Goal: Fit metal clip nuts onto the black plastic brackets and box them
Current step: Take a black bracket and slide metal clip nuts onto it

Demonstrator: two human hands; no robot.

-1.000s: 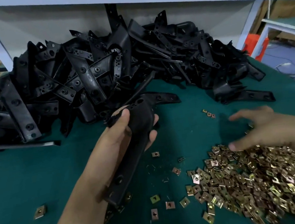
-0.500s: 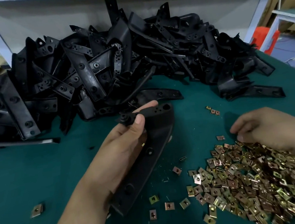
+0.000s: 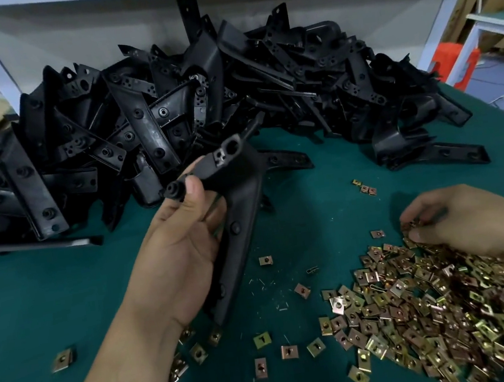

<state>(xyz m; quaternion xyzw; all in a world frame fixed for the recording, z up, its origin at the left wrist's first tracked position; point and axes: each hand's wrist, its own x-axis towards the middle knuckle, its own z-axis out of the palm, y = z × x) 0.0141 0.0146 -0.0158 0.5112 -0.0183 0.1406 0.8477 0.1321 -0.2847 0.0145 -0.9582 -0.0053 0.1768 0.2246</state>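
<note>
My left hand (image 3: 179, 257) grips a long black plastic bracket (image 3: 240, 211) above the green table, thumb pressed near its small round boss, its holed end tilted up toward the far pile. My right hand (image 3: 457, 219) hovers over the top of a heap of brass-coloured metal clip nuts (image 3: 433, 308), fingertips pinching a few clip nuts (image 3: 412, 224). A big pile of black brackets (image 3: 201, 101) fills the back of the table.
Loose clip nuts (image 3: 289, 351) are scattered over the green table cover (image 3: 36, 306), with some (image 3: 364, 188) near the pile. A grey shelf frame (image 3: 434, 28) stands behind. An orange crate (image 3: 454, 64) sits at the far right.
My left hand has turned the bracket so its holed end points up and away. My right hand has curled its fingers and pinched clip nuts from the heap.
</note>
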